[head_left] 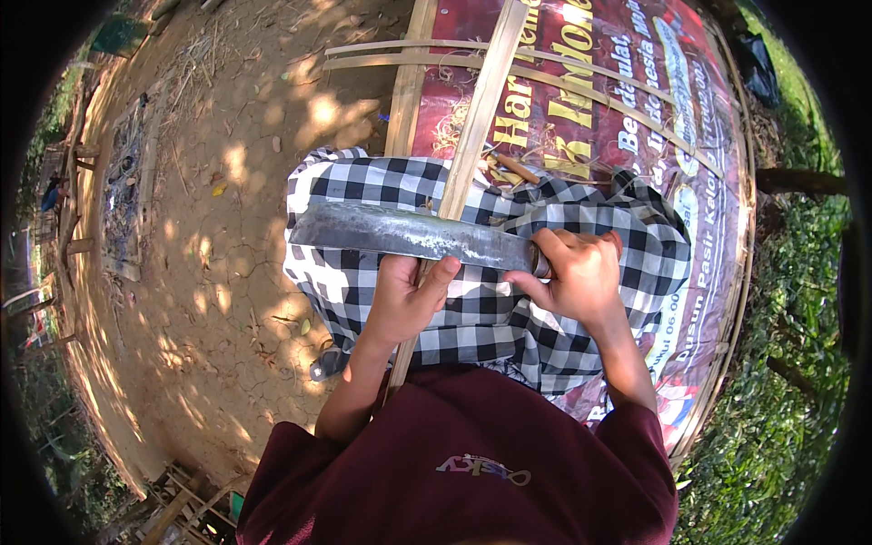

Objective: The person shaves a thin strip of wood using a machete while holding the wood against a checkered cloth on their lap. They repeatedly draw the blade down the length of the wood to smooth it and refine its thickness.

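Note:
A machete with a wide, worn grey blade lies crosswise over my lap, its tip toward the left. My right hand is closed round its handle, which is mostly hidden, with the thumb along the near side. A long, pale bamboo strip runs from the far side, under the blade, back toward my body. My left hand is closed on that strip just nearer than the blade, its thumb raised against the blade's near edge and its fingers partly hidden. Black-and-white checked cloth covers my lap.
A red printed banner spreads to the right, with thin bamboo strips and curled shavings on it. A tool with a wooden handle lies just beyond my lap. Cracked dirt ground is at left; grass at right.

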Tool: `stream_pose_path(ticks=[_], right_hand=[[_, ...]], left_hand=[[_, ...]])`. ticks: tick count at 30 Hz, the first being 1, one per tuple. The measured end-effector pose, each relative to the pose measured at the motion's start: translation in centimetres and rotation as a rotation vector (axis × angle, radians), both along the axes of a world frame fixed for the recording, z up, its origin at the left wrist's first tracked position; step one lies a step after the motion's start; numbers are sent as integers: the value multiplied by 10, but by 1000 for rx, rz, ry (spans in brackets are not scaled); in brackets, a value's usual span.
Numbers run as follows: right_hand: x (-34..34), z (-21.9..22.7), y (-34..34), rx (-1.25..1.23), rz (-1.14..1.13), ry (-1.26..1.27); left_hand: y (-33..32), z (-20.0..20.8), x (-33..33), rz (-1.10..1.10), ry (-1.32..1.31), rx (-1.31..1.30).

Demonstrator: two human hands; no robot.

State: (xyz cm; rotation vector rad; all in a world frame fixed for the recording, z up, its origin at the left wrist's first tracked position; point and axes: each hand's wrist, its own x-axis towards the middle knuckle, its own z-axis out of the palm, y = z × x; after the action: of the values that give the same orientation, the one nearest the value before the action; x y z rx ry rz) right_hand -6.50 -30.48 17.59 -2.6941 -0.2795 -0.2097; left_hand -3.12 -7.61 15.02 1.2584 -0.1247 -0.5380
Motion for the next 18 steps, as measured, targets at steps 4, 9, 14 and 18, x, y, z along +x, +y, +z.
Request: stream_pose_path(ticks=[4, 9, 14, 18], right_hand=[[1, -1, 0, -47, 7, -103], [4, 1, 1, -97, 17, -245], [1, 2, 0, -83, 4, -196], [-1, 1, 0, 10, 19, -57]], left_hand=[[4, 1, -1, -47, -33, 49], [2, 4, -3, -48, -12, -21], [0, 5, -3, -53, 34, -62], [2, 0, -4, -72, -29, -51]])
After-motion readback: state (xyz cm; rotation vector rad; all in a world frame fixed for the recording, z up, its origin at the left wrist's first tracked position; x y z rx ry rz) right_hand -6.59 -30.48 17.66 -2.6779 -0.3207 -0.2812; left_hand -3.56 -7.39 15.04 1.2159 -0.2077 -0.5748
